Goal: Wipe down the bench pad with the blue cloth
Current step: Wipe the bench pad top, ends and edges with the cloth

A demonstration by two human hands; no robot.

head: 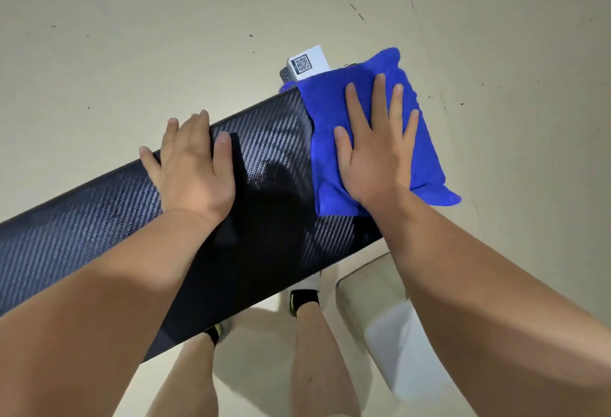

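Note:
A long black bench pad (99,218) with a carbon-weave pattern runs from the lower left up to the middle right. Folded flat, the blue cloth (330,109) covers the pad's right end and hangs past its edge. My right hand (373,149) lies palm down on the cloth with the fingers spread and pressed flat. My left hand (191,165) rests on the pad's far edge near its middle, fingers curled over the rim and thumb on the top surface.
Just beyond the cloth, a white box (309,63) with a QR code pokes out past the pad's end. Beige floor (165,36) surrounds the bench. My legs and feet (304,297) stand below the pad, next to a pale frame part (393,334).

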